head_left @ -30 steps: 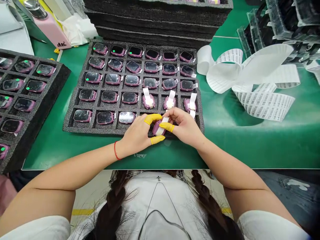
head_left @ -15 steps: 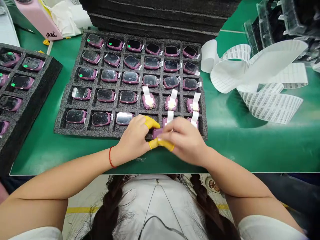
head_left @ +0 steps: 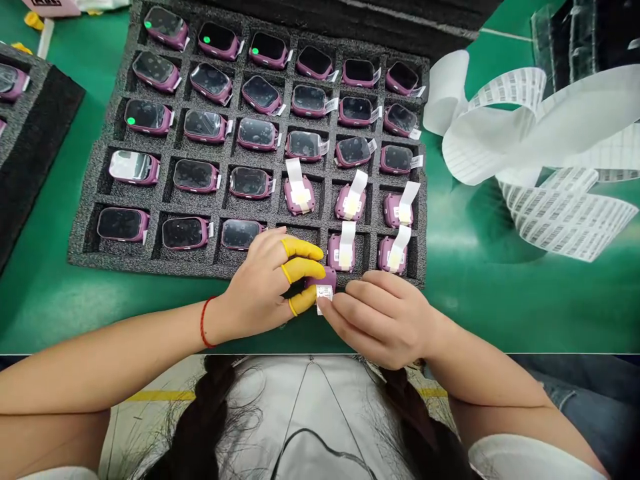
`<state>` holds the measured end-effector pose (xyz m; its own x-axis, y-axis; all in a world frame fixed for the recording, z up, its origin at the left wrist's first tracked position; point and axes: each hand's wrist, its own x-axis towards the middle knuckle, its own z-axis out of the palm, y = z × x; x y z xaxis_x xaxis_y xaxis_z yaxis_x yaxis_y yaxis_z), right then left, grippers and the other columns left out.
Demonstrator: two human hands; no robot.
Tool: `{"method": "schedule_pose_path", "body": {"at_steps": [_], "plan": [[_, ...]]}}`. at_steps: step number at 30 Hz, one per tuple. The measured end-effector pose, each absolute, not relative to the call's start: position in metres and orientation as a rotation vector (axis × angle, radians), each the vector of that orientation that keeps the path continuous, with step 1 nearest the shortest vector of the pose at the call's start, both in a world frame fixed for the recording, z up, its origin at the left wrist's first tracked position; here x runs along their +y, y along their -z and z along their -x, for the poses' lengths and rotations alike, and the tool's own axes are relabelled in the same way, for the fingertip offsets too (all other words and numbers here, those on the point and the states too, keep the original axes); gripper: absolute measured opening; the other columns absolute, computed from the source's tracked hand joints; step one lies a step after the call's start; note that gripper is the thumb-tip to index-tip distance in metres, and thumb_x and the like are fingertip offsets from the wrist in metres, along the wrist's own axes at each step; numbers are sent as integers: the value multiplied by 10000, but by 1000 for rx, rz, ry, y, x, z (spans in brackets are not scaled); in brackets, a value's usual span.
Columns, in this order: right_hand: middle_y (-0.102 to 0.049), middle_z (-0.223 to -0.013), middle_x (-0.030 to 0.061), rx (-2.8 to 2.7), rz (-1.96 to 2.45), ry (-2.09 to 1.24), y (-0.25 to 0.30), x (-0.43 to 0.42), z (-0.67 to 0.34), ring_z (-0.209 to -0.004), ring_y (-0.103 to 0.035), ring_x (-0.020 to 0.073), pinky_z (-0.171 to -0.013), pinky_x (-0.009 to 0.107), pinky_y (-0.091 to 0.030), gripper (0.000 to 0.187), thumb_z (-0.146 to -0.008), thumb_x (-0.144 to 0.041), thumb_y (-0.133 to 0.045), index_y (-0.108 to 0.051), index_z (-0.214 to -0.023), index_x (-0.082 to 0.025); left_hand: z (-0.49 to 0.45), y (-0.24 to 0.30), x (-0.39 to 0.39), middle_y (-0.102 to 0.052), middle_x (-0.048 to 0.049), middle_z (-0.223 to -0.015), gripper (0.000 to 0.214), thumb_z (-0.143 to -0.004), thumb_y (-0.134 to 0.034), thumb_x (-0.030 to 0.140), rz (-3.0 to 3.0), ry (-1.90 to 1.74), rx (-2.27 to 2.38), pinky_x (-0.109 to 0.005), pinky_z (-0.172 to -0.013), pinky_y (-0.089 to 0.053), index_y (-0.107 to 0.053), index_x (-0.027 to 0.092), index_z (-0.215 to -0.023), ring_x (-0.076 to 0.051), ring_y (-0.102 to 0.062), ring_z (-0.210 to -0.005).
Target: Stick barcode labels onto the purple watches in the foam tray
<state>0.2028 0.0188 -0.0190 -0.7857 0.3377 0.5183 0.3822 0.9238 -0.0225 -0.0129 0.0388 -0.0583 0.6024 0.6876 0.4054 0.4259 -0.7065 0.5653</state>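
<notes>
My left hand [head_left: 267, 283], with yellow finger cots on thumb and two fingers, grips a purple smartwatch body [head_left: 324, 278] just in front of the black foam tray [head_left: 80, 250]. My right hand [head_left: 383, 317] meets it from the right, fingers curled, pinching a small white label [head_left: 324, 293] on the watch. The tray's cells hold several purple watches; several at the lower right, such as one [head_left: 299, 193], lie face down with white strips on them.
A loose heap of white barcode label backing [head_left: 540, 153] lies on the green mat [head_left: 500, 293] to the right. A second foam tray [head_left: 30, 127] sits at the left, stacked foam trays behind. The table edge runs just below my hands.
Both hands drew the watch nearer to me, off the tray's front row. The right hand turned over and now pinches the label at the watch's near side. The camera tilted forward.
</notes>
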Motion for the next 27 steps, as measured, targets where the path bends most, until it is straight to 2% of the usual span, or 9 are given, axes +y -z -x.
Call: {"method": "schedule_pose_path", "body": {"at_steps": [5,10,15,18,21,27], "plan": [[-703,-769,28,-2649,584,58,18,20,-205,-706,-589,140,-622,310,-453,146,-911,-131,-556,-699,-889,-150,12,59,40,-690,-20,-1052,138,-859,-638,217,-2453,-864,878,-444,-1072,-387,-603,243,-989,-170,-611,-991],[-700,-938,84,-2598,761,-449,21,25,-210,-810,-601,177,-676,338,-456,271,-960,-386,-513,-654,-1027,-164,12,58,39,-709,-28,-1031,136,-853,-625,196,-2467,-838,832,-451,-1080,-385,-589,207,-983,-167,-634,-954],[-676,-947,72,-2350,921,-790,31,27,-208,-882,-610,163,-756,308,-496,92,-922,-228,-585,-602,-987,-165,13,56,40,-711,-30,-1009,115,-870,-639,239,-2427,-777,869,-450,-1086,-385,-596,192,-966,-171,-649,-946],[-664,-934,60,-2276,972,-902,33,26,-206,-844,-595,156,-741,299,-503,141,-890,-234,-636,-579,-1002,-171,12,57,41,-712,-38,-1005,141,-865,-652,256,-2429,-767,876,-451,-1085,-383,-605,180,-975,-177,-652,-943],[-656,-919,48,-2257,989,-946,32,26,-205,-807,-582,149,-722,294,-495,164,-881,-238,-653,-576,-1014,-180,12,57,41,-711,-34,-1008,106,-886,-628,257,-2414,-739,881,-446,-1092,-374,-610,183,-959,-169,-651,-944],[-650,-866,39,-2282,1013,-882,34,25,-203,-764,-578,158,-694,300,-462,85,-890,-182,-613,-561,-956,-192,11,57,42,-721,-12,-1026,55,-918,-584,239,-2368,-763,869,-426,-1099,-370,-627,205,-917,-140,-649,-945]]}}
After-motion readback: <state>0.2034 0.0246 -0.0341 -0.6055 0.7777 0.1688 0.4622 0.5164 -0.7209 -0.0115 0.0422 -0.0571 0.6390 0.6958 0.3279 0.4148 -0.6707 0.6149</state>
